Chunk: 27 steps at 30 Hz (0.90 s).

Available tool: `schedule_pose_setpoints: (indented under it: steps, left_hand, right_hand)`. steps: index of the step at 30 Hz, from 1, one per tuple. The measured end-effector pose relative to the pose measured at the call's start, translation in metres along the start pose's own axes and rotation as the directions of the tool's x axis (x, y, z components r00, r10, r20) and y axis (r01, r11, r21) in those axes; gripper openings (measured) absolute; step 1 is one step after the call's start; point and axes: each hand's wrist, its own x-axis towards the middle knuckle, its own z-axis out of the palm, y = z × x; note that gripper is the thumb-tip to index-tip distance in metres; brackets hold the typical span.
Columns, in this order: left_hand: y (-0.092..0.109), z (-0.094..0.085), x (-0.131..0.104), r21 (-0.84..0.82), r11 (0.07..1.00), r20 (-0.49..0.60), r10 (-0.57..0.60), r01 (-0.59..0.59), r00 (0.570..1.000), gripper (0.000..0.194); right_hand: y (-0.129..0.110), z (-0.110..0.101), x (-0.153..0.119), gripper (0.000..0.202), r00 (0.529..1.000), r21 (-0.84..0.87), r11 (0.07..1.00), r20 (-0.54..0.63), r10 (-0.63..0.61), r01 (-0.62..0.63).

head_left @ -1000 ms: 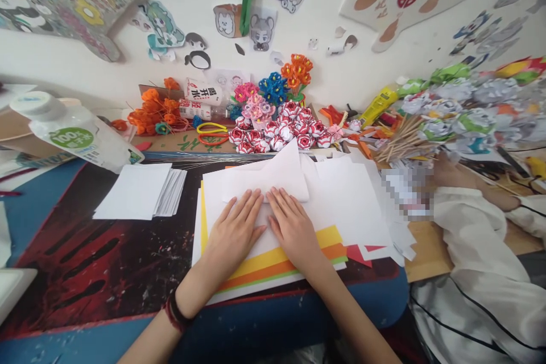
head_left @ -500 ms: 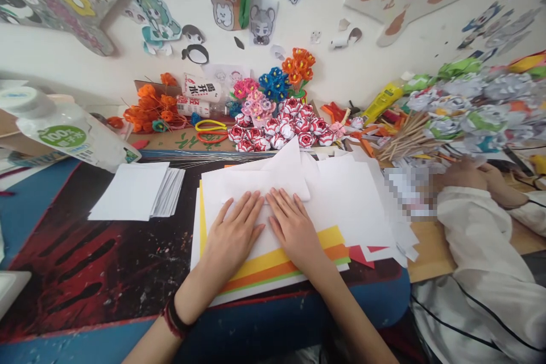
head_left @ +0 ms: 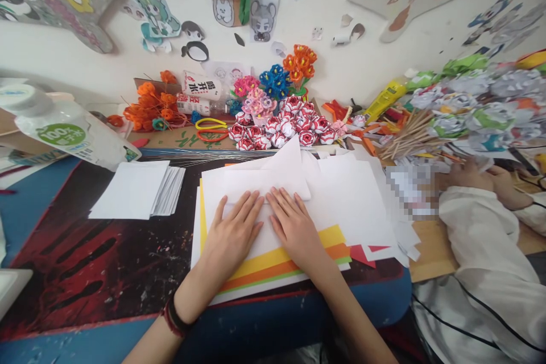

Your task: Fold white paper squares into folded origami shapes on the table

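Both hands lie flat on a folded white sheet (head_left: 247, 182), whose pointed flap rises toward the back. My left hand (head_left: 232, 233) has its fingers spread along the near edge of the fold, with a dark red band on the wrist. Beside it, my right hand (head_left: 294, 227) rests with fingers extended, its tips close to the left fingertips. Under the sheet are stacked papers, with yellow (head_left: 256, 261), orange and green edges showing at the front. More white sheets (head_left: 350, 199) overlap at the right of the stack.
A pile of white paper squares (head_left: 130, 190) lies left, below a large white bottle (head_left: 68, 125). Along the back stand red-and-white paper flowers (head_left: 294, 122) and orange flowers (head_left: 147, 108). At right, a person's white sleeves (head_left: 482, 233) and hands are near wooden sticks (head_left: 413, 139).
The fingers of my left hand have shifted very slightly. The other person's hands at the right have moved a little. The folded sheet looks the same.
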Motion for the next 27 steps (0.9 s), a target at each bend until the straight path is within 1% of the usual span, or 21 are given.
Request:
schedule_pose_setpoints:
  steps: [8, 12, 14, 17, 19, 21, 23, 24, 25, 27]
  left_hand:
    - [0.001, -0.001, -0.001, 0.009, 1.0, 0.045, -0.03, 0.03, 0.999, 0.049]
    - [0.001, 0.0, -0.002, 0.025, 0.999, 0.039, -0.031, 0.03, 0.999, 0.048]
    - [-0.001, 0.002, -0.005, 0.042, 0.999, 0.018, -0.028, 0.027, 0.999, 0.047]
    - [-0.009, 0.001, -0.015, 0.06, 0.997, -0.069, -0.047, 0.051, 0.996, 0.045]
    - [-0.015, -0.002, -0.022, 0.055, 0.991, -0.177, -0.112, 0.124, 0.978, 0.042]
    - [-0.022, -0.006, -0.028, 0.047, 0.971, -0.291, -0.212, 0.235, 0.933, 0.04]
    - [-0.027, -0.01, -0.032, 0.058, 0.94, -0.37, -0.293, 0.336, 0.882, 0.04]
    - [-0.029, -0.012, -0.033, 0.071, 0.927, -0.394, -0.313, 0.368, 0.864, 0.039]
    - [-0.03, -0.014, -0.033, 0.087, 0.92, -0.407, -0.317, 0.382, 0.856, 0.039]
    - [-0.03, -0.016, -0.032, 0.119, 0.926, -0.408, -0.284, 0.359, 0.868, 0.039]
  right_hand:
    - [0.0, 0.0, 0.001, 0.048, 1.0, -0.041, 0.999, 0.023, 0.004, -0.003]
    - [0.001, -0.001, 0.001, 0.048, 1.0, -0.035, 0.999, 0.02, -0.003, 0.004]
    - [0.001, -0.001, 0.001, 0.048, 1.0, -0.036, 0.999, 0.026, -0.001, 0.002]
    - [0.001, -0.001, 0.001, 0.048, 0.999, -0.045, 0.999, 0.04, -0.002, 0.003]
    - [0.001, -0.001, 0.001, 0.048, 0.999, -0.047, 0.999, 0.043, -0.006, 0.008]
    - [0.001, 0.0, 0.001, 0.049, 0.999, -0.043, 0.999, 0.039, -0.008, 0.01]
    - [0.001, 0.0, 0.001, 0.049, 0.999, -0.037, 0.999, 0.035, -0.006, 0.008]
    - [0.001, 0.0, 0.001, 0.049, 0.999, -0.036, 0.999, 0.034, -0.005, 0.006]
    - [0.001, 0.0, 0.001, 0.049, 0.999, -0.036, 0.999, 0.034, -0.004, 0.005]
    - [0.001, 0.0, 0.001, 0.049, 0.999, -0.038, 0.999, 0.037, -0.003, 0.004]
